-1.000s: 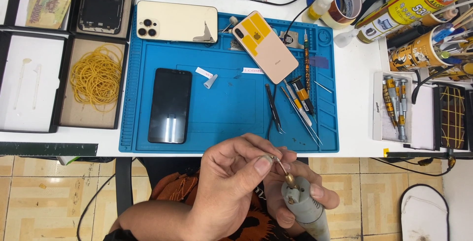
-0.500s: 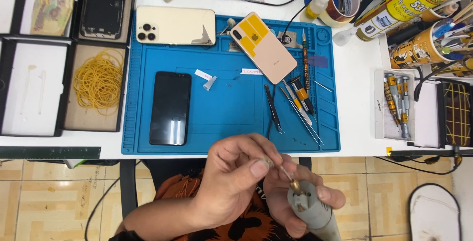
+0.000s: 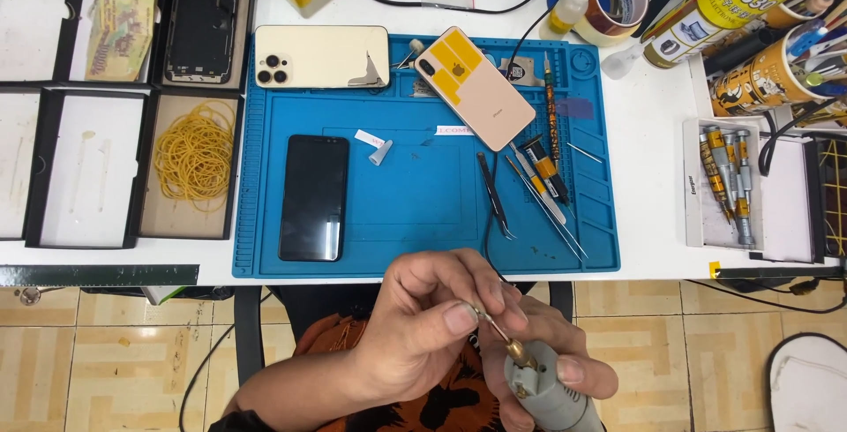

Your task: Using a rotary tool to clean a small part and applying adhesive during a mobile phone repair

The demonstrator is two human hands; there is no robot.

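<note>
Two hands work at the bottom centre: the right hand (image 3: 551,353) clenches a grey rotary tool (image 3: 547,392), and the left hand (image 3: 423,330) pinches its bit (image 3: 496,330). Above them a blue mat (image 3: 423,211) holds a black phone (image 3: 314,196), a gold phone (image 3: 475,88) and tweezers (image 3: 492,194). Rubber bands (image 3: 194,154) fill a tray at left. White bench; tiled floor (image 3: 88,353) below.

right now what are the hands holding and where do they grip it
The right hand wraps the grey body of a small rotary tool. The left hand pinches the thin bit at the tool's brass tip between thumb and fingers.
</note>
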